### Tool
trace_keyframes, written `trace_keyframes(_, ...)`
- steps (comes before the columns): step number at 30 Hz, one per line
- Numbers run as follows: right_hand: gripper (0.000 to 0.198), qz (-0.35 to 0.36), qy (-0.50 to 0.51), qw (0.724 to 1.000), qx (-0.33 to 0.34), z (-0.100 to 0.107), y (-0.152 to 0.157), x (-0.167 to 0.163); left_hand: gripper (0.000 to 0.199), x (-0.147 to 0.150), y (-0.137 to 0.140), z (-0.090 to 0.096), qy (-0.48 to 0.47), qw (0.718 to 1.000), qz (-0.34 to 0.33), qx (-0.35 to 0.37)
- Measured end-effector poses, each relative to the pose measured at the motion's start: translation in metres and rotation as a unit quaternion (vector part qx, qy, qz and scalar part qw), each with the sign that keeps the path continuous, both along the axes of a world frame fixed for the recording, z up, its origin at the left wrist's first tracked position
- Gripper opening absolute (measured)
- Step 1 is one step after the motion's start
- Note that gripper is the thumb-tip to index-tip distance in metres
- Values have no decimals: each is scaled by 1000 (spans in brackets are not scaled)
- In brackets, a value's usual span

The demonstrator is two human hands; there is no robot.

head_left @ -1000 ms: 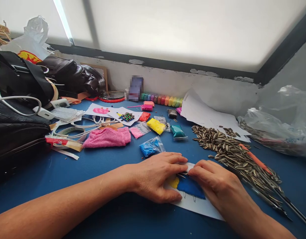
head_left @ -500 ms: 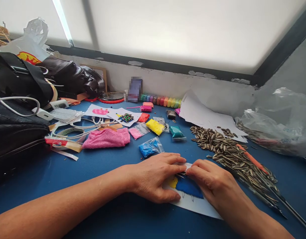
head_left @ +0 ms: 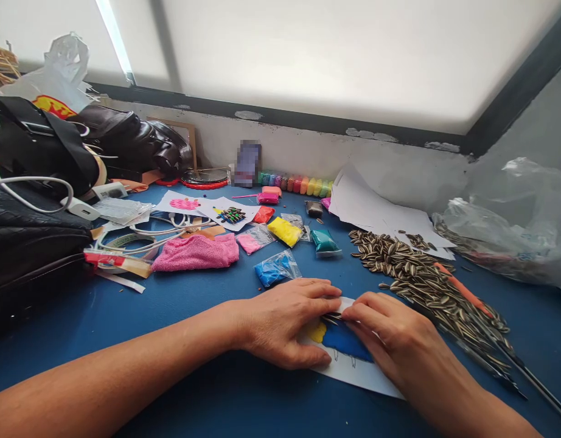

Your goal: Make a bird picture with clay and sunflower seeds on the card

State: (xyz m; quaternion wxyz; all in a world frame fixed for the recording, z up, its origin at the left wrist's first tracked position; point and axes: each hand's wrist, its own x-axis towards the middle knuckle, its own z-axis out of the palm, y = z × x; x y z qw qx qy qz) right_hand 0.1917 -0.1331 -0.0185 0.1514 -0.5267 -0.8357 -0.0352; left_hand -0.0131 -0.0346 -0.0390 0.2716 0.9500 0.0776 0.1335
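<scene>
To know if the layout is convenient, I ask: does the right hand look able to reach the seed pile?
Probably yes: the seed pile lies close beside the right hand, with nothing visible between, though it is occupied over the paper.

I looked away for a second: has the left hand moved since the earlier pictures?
No, not that I can see: against the blue packet lying just beyond it, the left hand keeps the same place on the white paper.
</scene>
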Motion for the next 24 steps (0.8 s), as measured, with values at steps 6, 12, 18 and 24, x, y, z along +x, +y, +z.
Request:
trace_keyframes(6, 24, -29, -3, 999, 44, 7, 3, 17, 70, 0, 1, 2, -4, 1000, 2, -6)
trace_keyframes(12, 32, -125, -64, 986, 93, 12, 15, 67, 72, -1, 0, 3, -4, 1000, 6, -9)
trace_keyframes(18, 35, -108, -101, 987, 61, 0, 23, 82, 71, 1, -2, 5, 1, 1000, 13, -15)
trace_keyframes(24, 30, -100, -117, 986, 68, -11, 31, 77, 76, 1, -4, 6, 10, 1000, 18, -16)
